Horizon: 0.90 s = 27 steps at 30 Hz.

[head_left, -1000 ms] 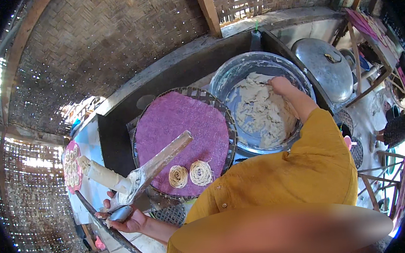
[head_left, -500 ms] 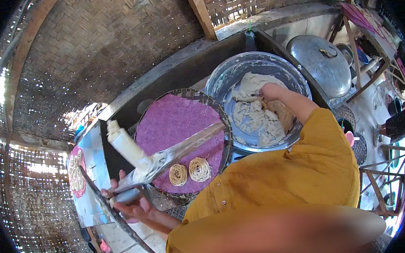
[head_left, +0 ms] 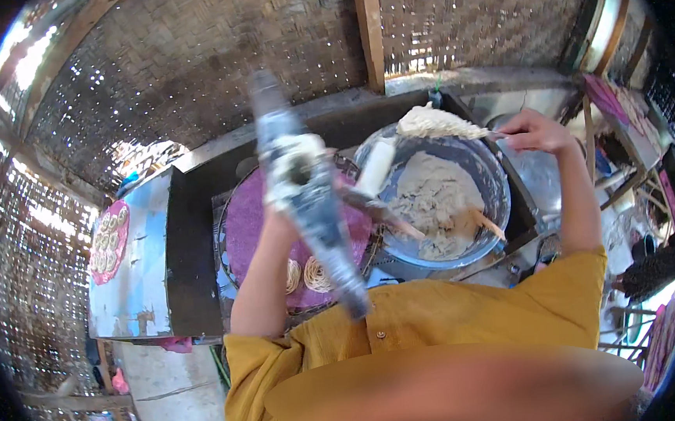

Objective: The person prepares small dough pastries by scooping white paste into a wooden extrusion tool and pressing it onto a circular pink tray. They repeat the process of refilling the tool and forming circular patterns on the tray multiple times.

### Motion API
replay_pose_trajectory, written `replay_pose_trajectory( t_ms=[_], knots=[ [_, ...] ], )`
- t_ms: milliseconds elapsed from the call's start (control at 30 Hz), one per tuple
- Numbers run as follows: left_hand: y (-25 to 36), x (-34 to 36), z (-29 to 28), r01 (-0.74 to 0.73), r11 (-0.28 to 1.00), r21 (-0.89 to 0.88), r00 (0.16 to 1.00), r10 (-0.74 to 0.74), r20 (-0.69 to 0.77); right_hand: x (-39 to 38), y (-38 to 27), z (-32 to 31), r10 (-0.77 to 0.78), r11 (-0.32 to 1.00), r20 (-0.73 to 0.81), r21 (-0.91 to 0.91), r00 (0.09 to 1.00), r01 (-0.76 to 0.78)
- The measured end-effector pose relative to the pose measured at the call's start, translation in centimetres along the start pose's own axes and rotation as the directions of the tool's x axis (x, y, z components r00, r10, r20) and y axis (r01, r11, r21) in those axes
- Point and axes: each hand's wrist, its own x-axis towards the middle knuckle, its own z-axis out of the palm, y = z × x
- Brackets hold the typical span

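My left hand (head_left: pixel 279 214) is raised over the tray and grips a long, dough-smeared hand press board (head_left: pixel 318 212) with a round hole; the board hides most of my fingers. A whitish cylindrical plunger (head_left: pixel 377 167) on a dark bar (head_left: pixel 372 206) sticks out to its right. My right hand (head_left: pixel 534 132) is closed on the thin end of a utensil, its kind hidden by a lump of pale dough (head_left: pixel 437 121) held above the basin's far rim. In the metal basin (head_left: pixel 499 176) lies more sticky dough (head_left: pixel 438 196), with a wooden stick (head_left: pixel 489 223) resting in it.
Two noodle coils (head_left: pixel 316 274) sit on the purple cloth (head_left: pixel 245 232) of a round woven tray. More coils lie on a pink sheet (head_left: pixel 110 242) on the pale blue surface at left. A woven bamboo wall (head_left: pixel 194 64) stands behind. A large metal lid (head_left: pixel 535 185) is at right.
My left hand has swung the press up and rightward from the tray's left side. My right hand has come out of the basin, lifting a lump of dough up and right.
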Motion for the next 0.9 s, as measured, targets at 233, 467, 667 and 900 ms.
replay_pose_trajectory(
  t_ms=[233, 467, 667, 900],
  knots=[
    [2.5, 4.3, 7.6, -0.04, 0.964, 0.263, 0.99, 0.004, 0.138, -1.6, -7.4, -2.8, -0.047, 0.999, 0.215, 0.002, 0.975, 0.048],
    [1.4, 4.5, 9.0, -0.047, 0.937, 0.345, 0.983, -0.018, 0.181, -0.6, -14.4, -1.2, -0.063, 0.639, -0.059, -0.77, 0.996, -0.005],
    [0.2, 5.2, 9.8, -0.023, 0.934, 0.356, 0.992, -0.022, 0.123, 1.9, -14.7, 6.6, -0.435, 0.244, 0.076, -0.949, 0.897, 0.199],
    [-3.9, 6.0, 8.6, -0.022, 0.846, 0.533, 0.991, -0.054, 0.125, -0.4, -13.6, 4.2, -0.571, 0.281, -0.064, -0.952, 0.819, 0.122]
  ],
)
